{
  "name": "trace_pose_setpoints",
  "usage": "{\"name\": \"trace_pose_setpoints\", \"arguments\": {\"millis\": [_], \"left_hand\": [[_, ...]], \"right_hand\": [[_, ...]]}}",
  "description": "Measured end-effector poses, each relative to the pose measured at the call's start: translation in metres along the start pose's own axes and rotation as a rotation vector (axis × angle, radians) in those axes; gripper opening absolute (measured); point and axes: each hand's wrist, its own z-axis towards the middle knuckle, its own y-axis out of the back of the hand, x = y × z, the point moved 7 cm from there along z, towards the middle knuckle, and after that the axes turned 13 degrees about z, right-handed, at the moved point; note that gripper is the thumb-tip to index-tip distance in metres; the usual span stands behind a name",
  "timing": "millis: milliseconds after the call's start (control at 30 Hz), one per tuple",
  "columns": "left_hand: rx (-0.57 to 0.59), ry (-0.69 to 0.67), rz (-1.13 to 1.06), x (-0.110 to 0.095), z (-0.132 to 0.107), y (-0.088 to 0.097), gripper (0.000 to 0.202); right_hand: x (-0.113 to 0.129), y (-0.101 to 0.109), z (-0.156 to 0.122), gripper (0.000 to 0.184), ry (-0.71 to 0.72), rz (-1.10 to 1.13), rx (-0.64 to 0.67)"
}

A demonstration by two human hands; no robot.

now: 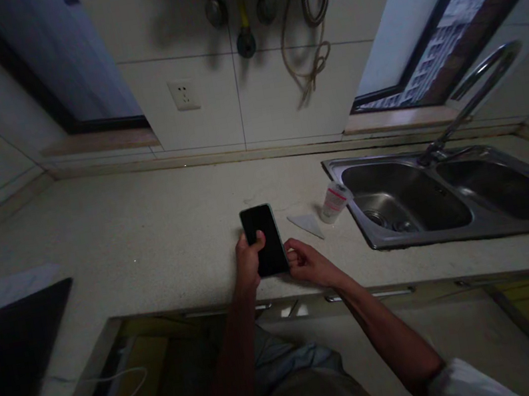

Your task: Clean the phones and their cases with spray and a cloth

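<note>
- The left hand (251,262) grips the lower left side of a black phone (265,238), fingers wrapped onto its dark face.
- The right hand (310,263) is curled, touching the phone's right edge; whether it grips cannot be told.
- The phone is held upright-tilted just over the front of the counter (125,248).
- A white cable (119,394) and a dark flat object (16,351) lie far left.
- A white paper triangle (306,225) and a tilted plastic tub (335,203) sit right of the phone, beside a steel double sink (407,201) and its faucet (478,98).
- Beyond, a wall socket (184,94) sits below hanging hoses (301,9).
</note>
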Motion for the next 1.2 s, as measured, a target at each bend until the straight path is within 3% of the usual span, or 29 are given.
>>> {"name": "trace_pose_setpoints", "arguments": {"millis": [433, 867, 1033, 1200], "left_hand": [[-0.05, -0.12, 0.181, -0.011, -0.009, -0.004, 0.042], [0.017, -0.103, 0.212, -0.003, 0.003, -0.005, 0.041], [0.036, -0.068, 0.206, 0.0, 0.004, -0.005, 0.044], [-0.071, -0.083, 0.158, 0.0, 0.003, 0.0, 0.045]], "right_hand": [[-0.03, 0.008, 0.002, 0.04, -0.043, 0.349, -0.051], [-0.025, 0.013, 0.003, 0.038, -0.019, 0.107, -0.043], [-0.027, 0.013, 0.004, 0.039, -0.035, 0.15, -0.015], [-0.025, 0.012, 0.007, 0.036, -0.084, 0.277, 0.012]]}}
